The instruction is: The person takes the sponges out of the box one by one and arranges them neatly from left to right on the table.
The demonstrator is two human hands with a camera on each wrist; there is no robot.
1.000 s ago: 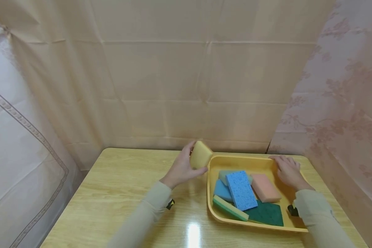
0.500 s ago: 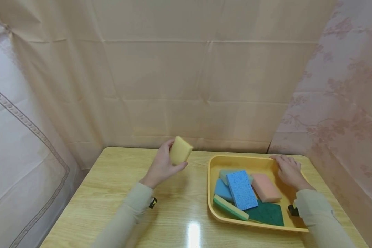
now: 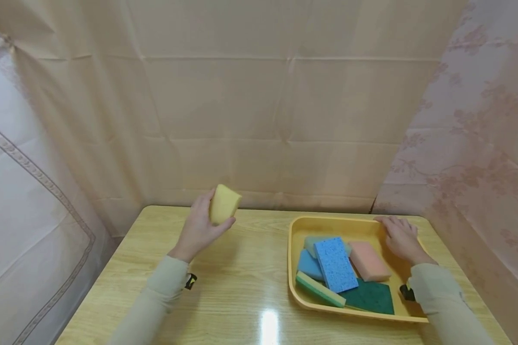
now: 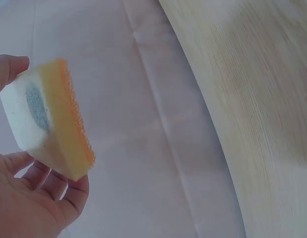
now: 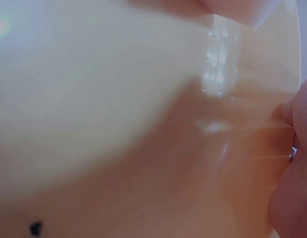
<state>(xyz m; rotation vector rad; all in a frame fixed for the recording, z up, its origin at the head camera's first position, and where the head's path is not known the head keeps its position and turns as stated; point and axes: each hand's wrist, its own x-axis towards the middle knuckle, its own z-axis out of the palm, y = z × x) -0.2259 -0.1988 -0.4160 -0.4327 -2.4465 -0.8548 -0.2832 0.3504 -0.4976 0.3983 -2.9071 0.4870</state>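
My left hand (image 3: 198, 231) holds a yellow sponge (image 3: 224, 205) in the air above the table's back part, between thumb and fingers. The left wrist view shows an orange rough layer along one side of this sponge (image 4: 59, 119) and a grey-blue oval mark on its pale face. With my right hand (image 3: 402, 239) I grip the back right rim of a yellow plastic tray (image 3: 290, 263). Inside lie a speckled blue sponge (image 3: 336, 264) on top, a pink sponge (image 3: 369, 261), a plainer blue sponge (image 3: 309, 266) and a green-and-yellow scrub sponge (image 3: 321, 289).
A dark green scouring pad (image 3: 371, 297) lies at the tray's front, and a pale green sponge (image 3: 312, 244) is partly hidden under the speckled one. The wooden table (image 3: 241, 297) extends left of the tray. A beige curtain (image 3: 224, 120) hangs behind it.
The left hand has carried the yellow sponge leftward, from beside the tray's left rim to above the table's back left part. The right hand and tray stay where they were.
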